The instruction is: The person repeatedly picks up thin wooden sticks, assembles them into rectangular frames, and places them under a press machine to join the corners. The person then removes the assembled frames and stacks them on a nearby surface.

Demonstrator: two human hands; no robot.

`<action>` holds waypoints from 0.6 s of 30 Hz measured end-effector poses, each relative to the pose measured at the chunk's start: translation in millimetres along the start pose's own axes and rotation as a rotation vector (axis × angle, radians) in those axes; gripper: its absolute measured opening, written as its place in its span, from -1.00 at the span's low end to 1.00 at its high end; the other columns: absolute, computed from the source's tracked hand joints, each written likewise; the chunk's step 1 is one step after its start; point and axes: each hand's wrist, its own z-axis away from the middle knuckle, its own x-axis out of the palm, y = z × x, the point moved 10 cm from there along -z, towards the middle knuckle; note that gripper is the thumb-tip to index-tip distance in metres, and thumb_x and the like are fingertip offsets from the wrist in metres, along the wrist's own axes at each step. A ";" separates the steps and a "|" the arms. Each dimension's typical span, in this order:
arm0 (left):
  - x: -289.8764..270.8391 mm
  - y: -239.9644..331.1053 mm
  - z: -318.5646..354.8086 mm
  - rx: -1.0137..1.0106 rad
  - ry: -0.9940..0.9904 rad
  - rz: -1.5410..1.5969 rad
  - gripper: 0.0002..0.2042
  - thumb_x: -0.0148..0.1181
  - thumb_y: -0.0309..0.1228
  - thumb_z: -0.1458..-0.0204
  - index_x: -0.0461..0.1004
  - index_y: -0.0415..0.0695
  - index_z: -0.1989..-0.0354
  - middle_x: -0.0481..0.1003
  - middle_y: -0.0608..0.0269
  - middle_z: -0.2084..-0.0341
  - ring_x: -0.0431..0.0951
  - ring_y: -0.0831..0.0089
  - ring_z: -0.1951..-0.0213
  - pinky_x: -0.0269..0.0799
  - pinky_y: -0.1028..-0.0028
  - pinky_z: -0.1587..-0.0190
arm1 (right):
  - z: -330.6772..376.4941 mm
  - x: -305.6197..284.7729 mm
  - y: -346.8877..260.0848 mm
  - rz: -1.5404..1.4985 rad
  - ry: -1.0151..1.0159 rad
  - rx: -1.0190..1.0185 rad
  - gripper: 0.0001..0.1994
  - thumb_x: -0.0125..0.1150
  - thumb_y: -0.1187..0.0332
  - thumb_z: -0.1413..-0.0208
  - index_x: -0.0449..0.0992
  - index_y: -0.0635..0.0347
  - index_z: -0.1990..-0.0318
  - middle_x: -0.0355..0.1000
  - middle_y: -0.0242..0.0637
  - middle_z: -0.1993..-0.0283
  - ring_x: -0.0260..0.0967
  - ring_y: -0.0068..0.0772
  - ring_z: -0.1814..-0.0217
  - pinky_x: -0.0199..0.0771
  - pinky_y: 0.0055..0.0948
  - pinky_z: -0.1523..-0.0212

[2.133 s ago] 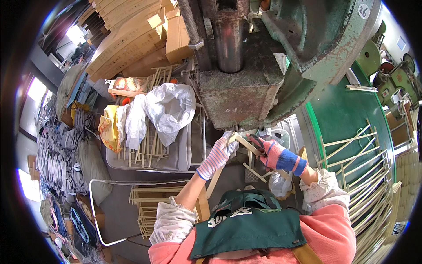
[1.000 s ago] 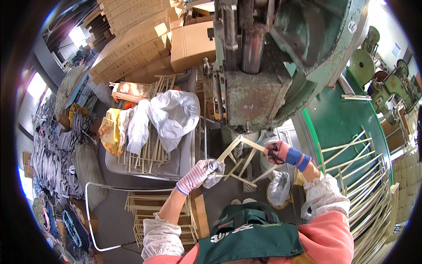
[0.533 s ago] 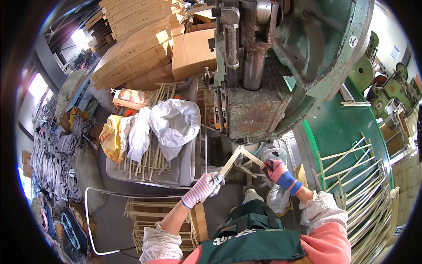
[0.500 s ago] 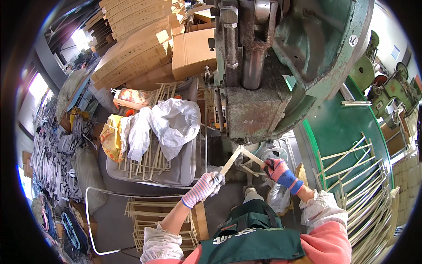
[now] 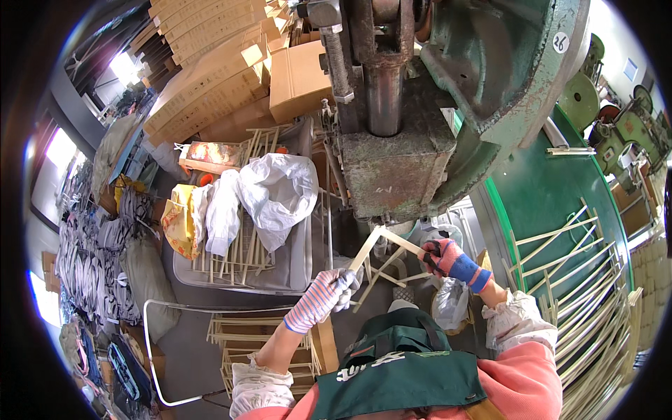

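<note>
Wooden frame (image 5: 383, 253) sits just under the press ram (image 5: 392, 164), at its 6 o'clock, with the left hand (image 5: 329, 294) and right hand (image 5: 442, 255) each gripping a slat end. Should the ram drop, gloved fingers so near could get pinched, or the frame could skew.

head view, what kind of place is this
Most likely a small workshop making wooden frames. A heavy green press machine stands overhead, pale wooden frames pile at the right, and cardboard boxes are stacked behind.
</note>
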 end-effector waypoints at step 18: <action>-1.3 -6.6 -5.5 -0.011 0.042 -0.016 -0.71 -0.05 -0.23 -0.19 0.41 -0.18 0.44 0.20 0.45 0.85 0.18 0.64 0.79 0.16 0.61 0.65 | -4.6 -6.6 -71.2 0.735 0.395 -0.789 -0.81 0.06 0.49 0.10 0.40 0.28 0.26 0.39 -0.04 0.35 0.38 -0.02 0.31 0.42 -0.21 0.18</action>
